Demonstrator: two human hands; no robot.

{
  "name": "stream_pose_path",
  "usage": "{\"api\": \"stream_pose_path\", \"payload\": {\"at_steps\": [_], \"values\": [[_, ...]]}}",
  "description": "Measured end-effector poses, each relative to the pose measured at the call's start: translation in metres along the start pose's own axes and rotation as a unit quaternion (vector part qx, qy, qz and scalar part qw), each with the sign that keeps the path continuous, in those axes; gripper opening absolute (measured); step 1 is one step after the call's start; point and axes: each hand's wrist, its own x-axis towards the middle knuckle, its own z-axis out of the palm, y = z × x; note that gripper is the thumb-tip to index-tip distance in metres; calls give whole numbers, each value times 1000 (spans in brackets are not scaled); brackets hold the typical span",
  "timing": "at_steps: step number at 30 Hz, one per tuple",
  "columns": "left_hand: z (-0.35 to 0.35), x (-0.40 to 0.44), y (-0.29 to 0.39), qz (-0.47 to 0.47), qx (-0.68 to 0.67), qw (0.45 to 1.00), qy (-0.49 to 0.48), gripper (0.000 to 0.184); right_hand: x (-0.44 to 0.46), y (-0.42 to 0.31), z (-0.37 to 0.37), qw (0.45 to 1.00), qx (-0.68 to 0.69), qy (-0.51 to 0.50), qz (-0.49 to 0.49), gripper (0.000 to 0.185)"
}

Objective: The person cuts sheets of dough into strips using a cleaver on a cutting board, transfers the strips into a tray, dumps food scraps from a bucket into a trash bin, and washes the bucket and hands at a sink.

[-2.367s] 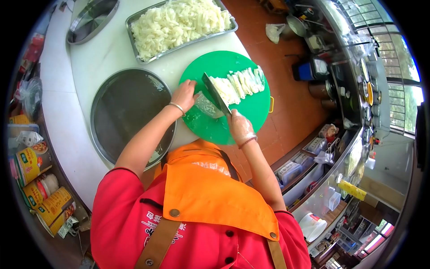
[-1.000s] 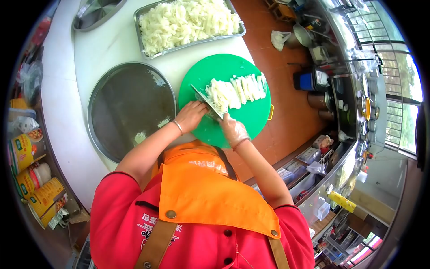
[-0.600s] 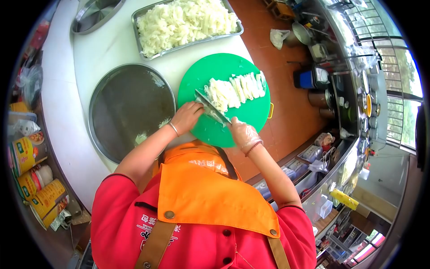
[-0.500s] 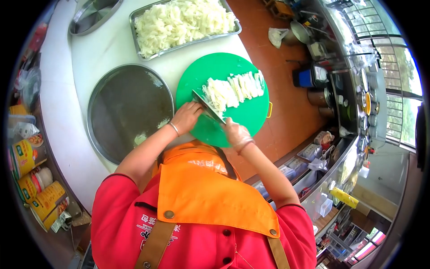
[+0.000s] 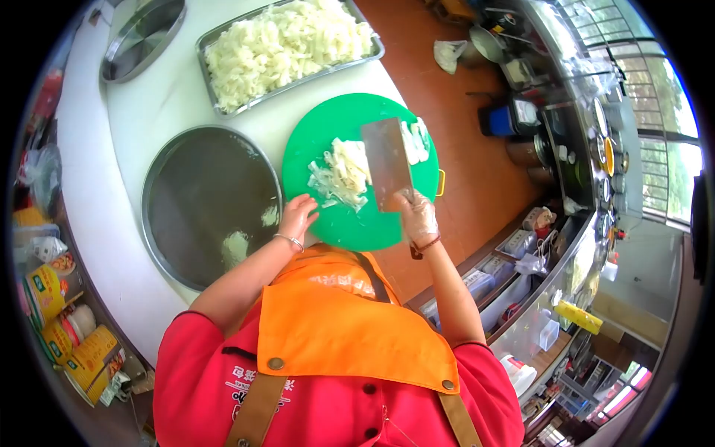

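Note:
My right hand [image 5: 417,217], in a clear plastic glove, is wrapped round the handle of a cleaver [image 5: 387,156]. Its broad blade lies nearly flat over the round green cutting board [image 5: 316,127], covering part of the food there. White noodle-like strips [image 5: 346,170] form a loose pile left of the blade, and more strips [image 5: 415,140] show to its right. My left hand [image 5: 299,216] rests at the board's near left edge, fingers stretched out and holding nothing, a bracelet at the wrist.
A round dark metal tray [image 5: 201,194] with a few pale scraps stands left of the board. Behind is a rectangular tray [image 5: 378,54] heaped with white strips. Another round pan [image 5: 138,52] is at the far left. Packaged goods [image 5: 89,357] line a shelf at left; tiled floor [image 5: 462,179] lies right.
The cleaver has swung from upright cutting to lying flat further right over the strips. My left hand has let go of the blade and drawn back left. The strips are now divided around the blade.

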Motion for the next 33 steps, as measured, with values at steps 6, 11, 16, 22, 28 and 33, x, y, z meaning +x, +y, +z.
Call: {"api": "stream_pose_path", "payload": {"at_steps": [6, 11, 16, 22, 28, 33], "values": [[53, 7, 23, -7, -45, 999, 17, 65, 21, 54, -55, 968, 140, 97, 182, 34], [72, 13, 16, 39, -28, 995, 84, 63, 39, 85, -85, 957, 180, 99, 204, 29], [83, 16, 2, 72, -38, 973, 216, 51, 74, 138, -91, 989, 76, 52, 112, 24], [117, 65, 8, 126, -26, 979, 159, 34, 97, 104, -113, 969, 184, -64, 151, 25], [141, 92, -2, 237, 110, 949, 179, 45, 119, 106, -91, 988, -13, -152, 9, 39], [166, 88, -1, 255, 280, 892, 248, 40, 105, 92, -45, 959, -80, -208, -176, 42]]}}
